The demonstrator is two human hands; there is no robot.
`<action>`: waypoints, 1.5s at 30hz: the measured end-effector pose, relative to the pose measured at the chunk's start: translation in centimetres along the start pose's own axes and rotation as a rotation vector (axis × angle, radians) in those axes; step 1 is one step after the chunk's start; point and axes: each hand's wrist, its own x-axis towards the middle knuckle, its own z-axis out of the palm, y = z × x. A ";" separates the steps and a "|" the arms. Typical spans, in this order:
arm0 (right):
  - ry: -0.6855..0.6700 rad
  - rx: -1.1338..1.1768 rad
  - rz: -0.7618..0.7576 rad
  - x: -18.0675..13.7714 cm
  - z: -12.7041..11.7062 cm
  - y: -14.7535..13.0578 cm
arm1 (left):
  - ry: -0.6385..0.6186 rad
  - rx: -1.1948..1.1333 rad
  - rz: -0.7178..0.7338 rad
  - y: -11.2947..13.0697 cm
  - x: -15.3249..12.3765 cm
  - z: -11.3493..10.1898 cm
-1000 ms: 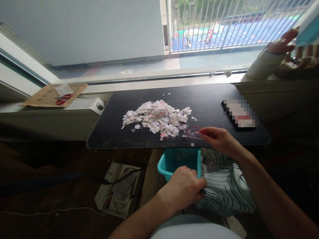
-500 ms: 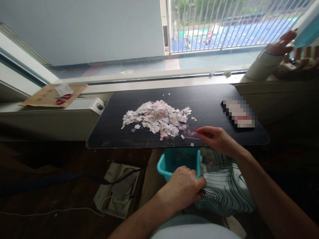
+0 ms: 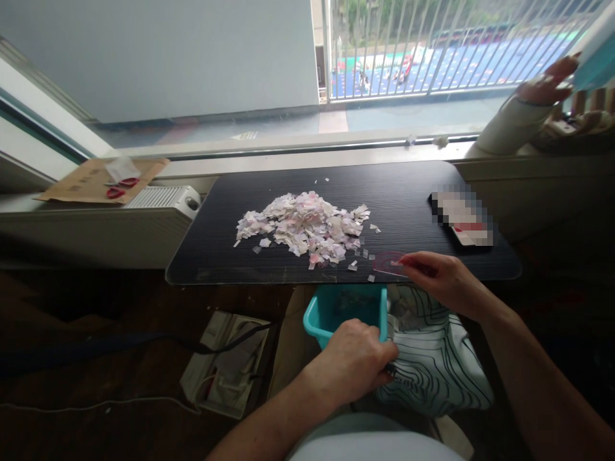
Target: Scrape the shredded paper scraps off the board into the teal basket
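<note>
My right hand [image 3: 439, 276] pinches a see-through pink plastic piece, apparently a protractor [image 3: 384, 262], low over the front of the black tabletop [image 3: 216, 262]. To its left lies a wide heap of small torn paper bits [image 3: 307, 224], whitish with pink and lilac tints. A few loose scraps [image 3: 353, 265] lie between heap and protractor. Below the table edge, my left hand [image 3: 358, 355] is closed on the near rim of a turquoise plastic bin [image 3: 314, 314]. Some scraps show dimly inside the bin. The left fingertips are partly hidden beside the patterned cloth.
A phone-like object [image 3: 464, 218], blurred out, lies at the table's right. White cloth with black wavy lines [image 3: 432, 365] drapes right of the bin. Red-handled scissors [image 3: 122, 187] rest on a brown envelope [image 3: 81, 182] at left. An open box [image 3: 230, 365] stands on the floor.
My right hand has drawn the protractor to the right, away from the heap, leaving a few scraps behind. My left hand and the bin stay in place.
</note>
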 end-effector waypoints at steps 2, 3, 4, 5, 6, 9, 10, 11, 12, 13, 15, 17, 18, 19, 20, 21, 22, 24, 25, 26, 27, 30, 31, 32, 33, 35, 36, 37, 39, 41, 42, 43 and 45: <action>-0.071 0.039 0.001 -0.5 0.0 -0.1 | -0.005 0.002 0.000 0.1 0.1 -0.1; -0.114 0.064 -0.005 -0.7 0.1 -0.3 | -0.005 0.003 -0.001 0.1 0.1 -0.1; -0.148 0.088 -0.011 -0.7 0.1 -0.6 | -0.004 0.004 -0.001 0.1 0.1 -0.1; -0.165 0.107 -0.017 -0.6 0.2 -0.8 | -0.003 0.004 -0.001 0.2 0.1 -0.1; -0.157 0.122 -0.023 -0.4 0.3 -1.0 | -0.004 0.004 -0.001 0.2 0.1 -0.1; -0.054 0.124 -0.039 0.7 0.7 -1.4 | -0.012 0.001 -0.002 0.3 0.0 -0.2; -0.031 0.114 -0.045 1.0 1.0 -1.5 | -0.013 0.002 -0.005 0.3 0.0 -0.2; -0.021 0.105 -0.050 1.4 1.2 -1.5 | -0.013 0.003 -0.009 0.3 -0.1 -0.1; -0.023 0.097 -0.055 1.7 1.4 -1.4 | -0.013 0.004 -0.012 0.3 -0.1 -0.1; -0.034 0.093 -0.061 1.9 1.6 -1.4 | -0.012 0.005 -0.015 0.3 -0.2 -0.1; -0.057 0.093 -0.071 2.0 1.9 -1.4 | -0.008 0.007 -0.018 0.3 -0.2 -0.1; -0.083 0.096 -0.080 2.0 2.1 -1.3 | 0.000 0.005 -0.019 0.2 -0.3 -0.1; -0.099 0.098 -0.085 1.9 2.2 -1.4 | 0.002 0.004 -0.020 0.2 -0.3 -0.1; -0.117 0.102 -0.089 1.9 2.2 -1.4 | 0.001 0.002 -0.021 0.2 -0.3 -0.1; -0.131 0.108 -0.092 1.9 2.2 -1.5 | -0.002 0.000 -0.021 0.1 -0.4 -0.1; -0.135 0.115 -0.092 1.9 2.2 -1.6 | -0.007 -0.002 -0.022 0.1 -0.4 -0.2; -0.129 0.119 -0.090 1.9 2.3 -1.7 | -0.011 -0.002 -0.022 0.1 -0.4 -0.2; -0.109 0.119 -0.084 2.0 2.4 -2.0 | -0.015 -0.004 -0.023 0.1 -0.4 -0.2; -0.114 0.118 -0.087 1.9 2.4 -2.2 | -0.015 -0.005 -0.024 0.1 -0.4 -0.2; -0.144 0.120 -0.096 1.9 2.5 -2.4 | -0.015 -0.005 -0.026 0.0 -0.5 -0.2; -0.193 0.126 -0.108 1.8 2.5 -2.5 | -0.014 -0.005 -0.030 0.0 -0.5 -0.2; -0.259 0.146 -0.119 1.7 2.4 -2.7 | -0.007 -0.005 -0.043 -0.1 -0.8 -0.1; -0.218 0.138 -0.108 1.8 2.3 -2.6 | -0.003 -0.005 -0.049 -0.1 -0.9 -0.1; -0.158 0.118 -0.094 1.9 2.3 -2.4 | 0.001 -0.005 -0.055 -0.2 -1.0 0.0; -0.094 0.093 -0.080 2.1 2.2 -2.2 | 0.004 -0.005 -0.062 -0.3 -1.2 0.0; -0.024 0.045 -0.069 2.6 2.1 -1.7 | 0.009 -0.006 -0.085 -0.6 -1.7 0.2; -0.021 0.029 -0.071 2.8 2.1 -1.4 | 0.012 -0.006 -0.101 -0.7 -2.0 0.3; -0.028 0.022 -0.073 2.9 2.2 -1.2 | 0.014 -0.007 -0.121 -1.0 -2.3 0.5; -0.044 0.023 -0.073 3.0 2.3 -1.0 | 0.023 -0.008 -0.169 -1.4 -3.1 0.8; -0.051 0.033 -0.059 2.8 2.2 -0.8 | 0.026 -0.011 -0.224 -1.8 -3.9 1.1; -0.054 0.040 -0.049 2.6 2.1 -0.8 | 0.032 -0.018 -0.250 -2.0 -4.3 1.3; -0.065 0.045 -0.041 2.2 1.9 -0.8 | 0.039 -0.027 -0.273 -2.1 -4.6 1.4; -0.118 0.048 -0.028 1.4 1.2 -0.8 | 0.051 -0.049 -0.309 -2.3 -5.1 1.5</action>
